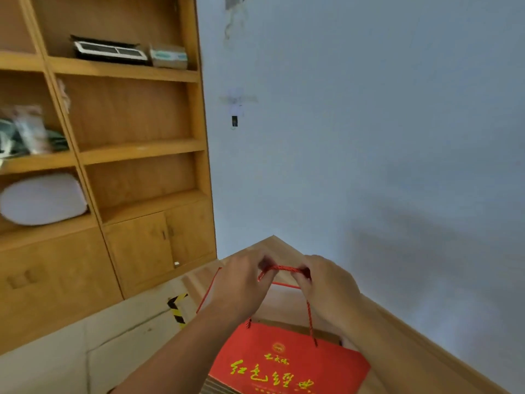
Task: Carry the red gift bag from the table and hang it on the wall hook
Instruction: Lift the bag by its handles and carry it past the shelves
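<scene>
The red gift bag (287, 362) with yellow lettering hangs low in the view, over the wooden table (412, 351). Its red cord handles (285, 269) are stretched between my two hands. My left hand (241, 282) pinches the left end of the cords and my right hand (326, 282) pinches the right end. The wall hook (235, 120), small and dark under a pale mount, sits on the white wall above and slightly left of my hands, well apart from the bag.
A tall wooden shelf unit (119, 155) fills the left side, holding a flat device (109, 51), a box (168, 56) and a white bundle (42, 199). Black-and-yellow tape (177, 308) marks the pale floor below. The table's corner (273, 237) points at the wall.
</scene>
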Demonstrator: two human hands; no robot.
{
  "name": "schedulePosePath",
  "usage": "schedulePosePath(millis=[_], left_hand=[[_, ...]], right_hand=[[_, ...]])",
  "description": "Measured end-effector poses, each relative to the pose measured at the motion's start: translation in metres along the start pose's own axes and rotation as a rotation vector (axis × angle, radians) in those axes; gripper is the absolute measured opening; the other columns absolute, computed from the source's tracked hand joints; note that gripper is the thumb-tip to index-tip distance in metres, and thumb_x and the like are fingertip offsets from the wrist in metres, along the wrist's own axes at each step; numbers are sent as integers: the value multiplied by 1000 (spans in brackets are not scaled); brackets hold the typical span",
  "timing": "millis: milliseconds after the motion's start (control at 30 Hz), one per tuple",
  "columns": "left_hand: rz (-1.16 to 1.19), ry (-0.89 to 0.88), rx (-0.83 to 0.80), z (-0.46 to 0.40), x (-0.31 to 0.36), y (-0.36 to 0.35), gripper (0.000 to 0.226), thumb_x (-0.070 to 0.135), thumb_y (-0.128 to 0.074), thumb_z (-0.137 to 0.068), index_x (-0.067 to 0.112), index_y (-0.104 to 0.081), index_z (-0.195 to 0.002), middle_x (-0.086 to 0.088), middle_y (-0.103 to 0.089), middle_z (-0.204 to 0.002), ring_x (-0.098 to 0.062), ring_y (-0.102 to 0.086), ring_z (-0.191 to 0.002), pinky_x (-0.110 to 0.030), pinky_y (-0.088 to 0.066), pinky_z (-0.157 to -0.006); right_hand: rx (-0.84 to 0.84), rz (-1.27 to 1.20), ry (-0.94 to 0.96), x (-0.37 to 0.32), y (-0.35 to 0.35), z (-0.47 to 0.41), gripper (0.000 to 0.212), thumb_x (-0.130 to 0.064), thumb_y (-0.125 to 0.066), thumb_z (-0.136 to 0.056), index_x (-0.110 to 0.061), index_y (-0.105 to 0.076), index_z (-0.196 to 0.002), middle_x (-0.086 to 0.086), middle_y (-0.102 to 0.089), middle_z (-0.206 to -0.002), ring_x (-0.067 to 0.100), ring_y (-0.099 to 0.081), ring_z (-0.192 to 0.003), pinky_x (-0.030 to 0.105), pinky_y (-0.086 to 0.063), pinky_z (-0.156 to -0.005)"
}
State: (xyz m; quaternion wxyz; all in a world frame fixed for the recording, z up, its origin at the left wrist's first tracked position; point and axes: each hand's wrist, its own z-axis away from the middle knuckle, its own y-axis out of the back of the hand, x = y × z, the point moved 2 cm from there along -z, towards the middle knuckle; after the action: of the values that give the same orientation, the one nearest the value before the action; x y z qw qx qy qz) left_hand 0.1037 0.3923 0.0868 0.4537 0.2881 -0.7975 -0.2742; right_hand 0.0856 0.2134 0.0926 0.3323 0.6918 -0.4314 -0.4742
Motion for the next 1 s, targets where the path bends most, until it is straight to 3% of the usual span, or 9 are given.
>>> schedulePosePath(millis=[67,200,300,400,500,600,867,1000], left_hand=[[-23,50,38,5,-32,28,2,36,-67,-91,37,-68,-92,21,-72,-87,-1,-68,-86,-34,-60,-74],[-49,163,95,16,-99,81,4,36,-67,-92,35,-70,-95,19,-74,-90,-1,-68,-88,-30,-58,-73],[-50,211,117,24,-148,121,5,34,-68,-93,33,-71,-96,16,-75,-91,-2,-68,-88,-29,-57,-73],[-73,241,138,28,-194,159,3,34,-68,-94,33,-70,-96,16,-74,-90,-2,-68,-87,-25,-56,-72],[-119,278,170,27,-238,191,5,36,-67,-94,33,-70,-98,16,-74,-91,-3,-68,-86,-19,-50,-65],[-157,331,197,19,-281,215,6,37,-66,-95,32,-69,-98,16,-74,-92,-2,-67,-86,-14,-41,-59],[-249,415,277,-38,-397,254,4,33,-67,-95,32,-69,-98,15,-73,-92,-4,-67,-87,-19,-48,-65],[-264,484,301,-80,-455,271,2,32,-69,-94,32,-69,-96,17,-74,-91,0,-67,-87,-9,-41,-61]], right_hand=[[-31,-2,44,-37,-18,-13,16,-37,-57,-100,-38,-55,-84,-13,-58,-69,3,-54,-60,17,-38,-55],[-67,-12,158,-117,-50,-37,21,-31,-56,-100,-36,-60,-80,-7,-60,-68,10,-58,-57,25,-46,-54],[-79,-2,234,-172,-78,-59,18,-36,-55,-99,-34,-69,-88,-10,-62,-68,8,-56,-57,25,-47,-52],[-117,-32,253,-221,-113,-83,20,-40,-58,-99,-27,-69,-88,-9,-67,-72,9,-63,-64,34,-57,-61],[-164,-90,291,-265,-148,-108,21,-39,-59,-100,-26,-65,-84,-5,-66,-76,11,-62,-68,37,-56,-63],[-177,-83,342,-304,-181,-138,20,-40,-58,-100,-28,-64,-85,-5,-66,-77,12,-61,-69,35,-54,-63],[-214,-102,468,-378,-271,-238,20,-37,-57,-102,-23,-64,-89,-4,-66,-81,14,-60,-72,31,-49,-61],[-220,-164,534,-408,-318,-304,21,-37,-57,-102,-21,-64,-89,-2,-66,-81,19,-60,-72,36,-50,-60]])
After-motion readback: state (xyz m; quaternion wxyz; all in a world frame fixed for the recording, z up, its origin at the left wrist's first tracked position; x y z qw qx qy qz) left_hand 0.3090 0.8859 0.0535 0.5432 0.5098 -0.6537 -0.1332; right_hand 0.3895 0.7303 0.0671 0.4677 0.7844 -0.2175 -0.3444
